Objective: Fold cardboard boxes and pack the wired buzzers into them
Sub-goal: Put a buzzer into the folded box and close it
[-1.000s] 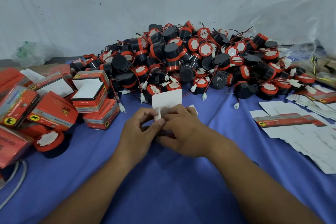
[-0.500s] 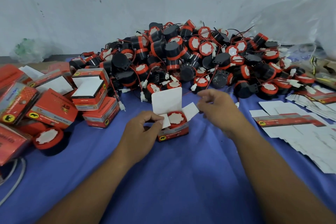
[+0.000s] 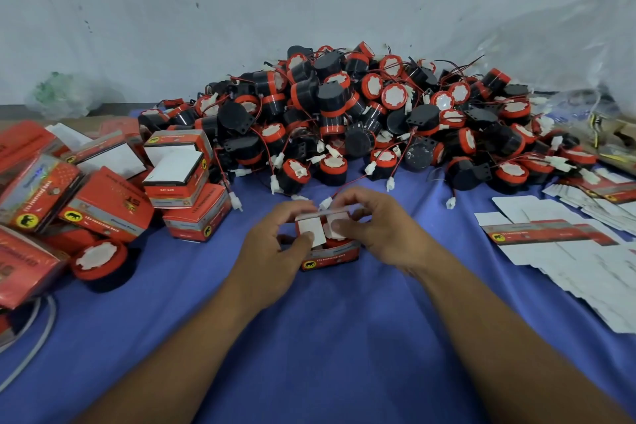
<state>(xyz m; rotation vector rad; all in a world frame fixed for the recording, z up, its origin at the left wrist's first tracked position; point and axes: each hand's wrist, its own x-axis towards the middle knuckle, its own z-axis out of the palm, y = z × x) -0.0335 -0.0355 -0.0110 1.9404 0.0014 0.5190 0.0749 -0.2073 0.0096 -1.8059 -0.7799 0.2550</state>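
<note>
A small red cardboard box (image 3: 332, 255) stands on the blue cloth (image 3: 337, 337) at the centre, its white side flaps folded inward over the buzzer inside. My left hand (image 3: 275, 244) grips the box's left side, thumb pressing the left flap. My right hand (image 3: 375, 227) grips the right side, thumb on the right flap and fingers curled over the lid flap at the back. Behind them lies a big heap of black-and-red wired buzzers (image 3: 361, 120).
Several packed and open red boxes (image 3: 103, 196) crowd the left, with a loose buzzer (image 3: 99, 262) in front of them. Flat unfolded box blanks (image 3: 564, 251) are spread at the right. A white wall rises behind the heap. A grey cable (image 3: 31, 351) curls at the lower left.
The right hand came back from the heap side to the box. Both side flaps are folded in over the buzzer, and the tall lid flap has come down from upright.
</note>
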